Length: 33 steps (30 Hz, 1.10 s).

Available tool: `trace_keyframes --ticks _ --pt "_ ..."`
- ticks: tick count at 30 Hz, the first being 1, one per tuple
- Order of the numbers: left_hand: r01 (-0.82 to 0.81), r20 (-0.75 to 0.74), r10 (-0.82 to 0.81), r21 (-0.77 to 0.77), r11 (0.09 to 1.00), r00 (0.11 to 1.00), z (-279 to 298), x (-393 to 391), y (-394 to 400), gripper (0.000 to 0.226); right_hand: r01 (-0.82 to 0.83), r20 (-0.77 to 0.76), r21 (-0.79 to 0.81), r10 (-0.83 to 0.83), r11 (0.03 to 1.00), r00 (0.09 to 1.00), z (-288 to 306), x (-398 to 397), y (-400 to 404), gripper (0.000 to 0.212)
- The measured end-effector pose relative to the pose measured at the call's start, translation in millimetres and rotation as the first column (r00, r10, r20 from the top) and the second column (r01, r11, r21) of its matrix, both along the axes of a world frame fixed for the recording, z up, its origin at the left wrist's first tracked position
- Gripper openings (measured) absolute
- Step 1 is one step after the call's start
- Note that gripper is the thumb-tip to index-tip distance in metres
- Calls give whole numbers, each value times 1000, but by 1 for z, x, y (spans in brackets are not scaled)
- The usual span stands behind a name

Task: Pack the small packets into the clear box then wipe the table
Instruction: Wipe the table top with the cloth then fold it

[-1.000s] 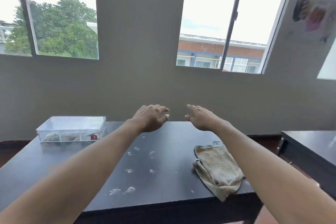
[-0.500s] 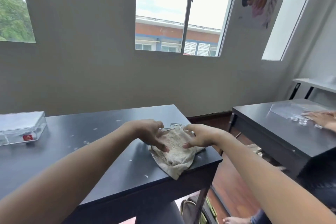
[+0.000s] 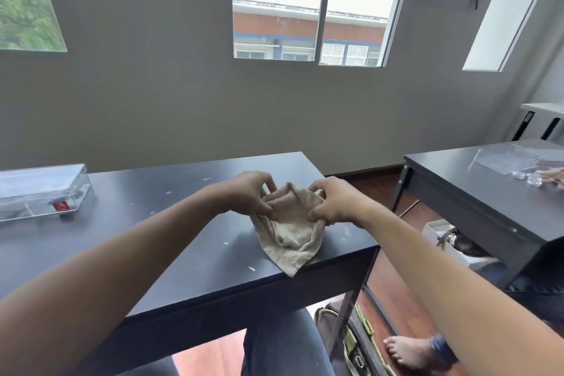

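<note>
In the head view, the left hand (image 3: 247, 195) and the right hand (image 3: 333, 200) meet just right of the frame's centre, each pinching a bunched fold at the top of a beige terry cloth (image 3: 290, 230), whose lower part drapes onto the black table (image 3: 171, 253) and reaches its near right corner. The clear box (image 3: 39, 191) sits at the far left edge of the frame, lid closed, well apart from the hands; what it holds is too dim to tell, though the packing looks done. Pale specks (image 3: 226, 243) dot the tabletop between box and cloth. The main risk, as I judge it, is the cloth's tip hanging at the table corner: a loose pinch could let it slide off to the floor. A wadded cloth could also skip specks or sweep them off the near edge. A broad stroke toward the left might nudge the box.
</note>
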State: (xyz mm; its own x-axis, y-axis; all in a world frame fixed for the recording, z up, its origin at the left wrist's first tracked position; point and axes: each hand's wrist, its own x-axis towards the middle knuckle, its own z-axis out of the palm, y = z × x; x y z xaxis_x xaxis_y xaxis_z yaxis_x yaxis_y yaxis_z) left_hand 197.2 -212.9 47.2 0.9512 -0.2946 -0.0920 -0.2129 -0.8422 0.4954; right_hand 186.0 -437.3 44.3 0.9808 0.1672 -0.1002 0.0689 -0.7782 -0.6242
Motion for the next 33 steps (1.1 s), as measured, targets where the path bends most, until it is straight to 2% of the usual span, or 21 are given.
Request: trace_keyframes --ticks 5,8,9,10,11,12,13,16,18,23,25,28,30,33 --pt "-53 -52 48 -101 994 998 25 -3 48 39 -56 64 62 52 997 997 16 -2 39 47" --pt "-97 -48 91 -144 985 995 32 -9 82 41 -142 64 20 140 990 988 22 0 69 72" --pt "-109 -46 103 -156 982 994 32 -11 93 41 -185 72 -85 192 979 979 21 1 79 84" --pt "-118 -44 112 -163 980 993 30 -13 105 41 -220 100 -255 252 942 962 17 3 90 93" --pt "-129 -40 124 -164 978 991 26 -16 116 40 -234 149 -438 327 868 933 11 4 101 97" --pt "-144 -30 141 -150 978 990 20 -18 127 39 -238 195 -577 415 781 888 3 4 112 96" --pt "-163 -14 162 -129 978 987 14 -21 138 37 -274 211 -641 507 717 836 -5 3 122 91" --pt "-226 99 233 -77 971 967 -5 -34 172 40 -525 99 -612 716 591 691 -31 4 147 65" --pt "-258 181 274 -109 960 945 -15 -47 197 31 -594 47 -568 743 570 668 -42 3 155 58" --pt "-329 309 383 -214 920 870 -36 -88 266 11 -477 108 -694 734 539 671 -46 3 162 55" --pt "-365 355 420 -215 906 835 -47 -102 288 10 -435 120 -699 692 568 712 -46 14 178 56" --pt "-395 454 424 -162 904 784 -62 -123 307 19 -395 124 -660 611 639 782 -56 42 212 64" --pt "-427 484 433 -129 895 761 -70 -134 313 23 -438 119 -608 621 662 774 -64 58 234 66" --pt "-503 517 476 -99 859 711 -77 -148 316 25 -564 88 -538 708 626 701 -68 55 253 57"
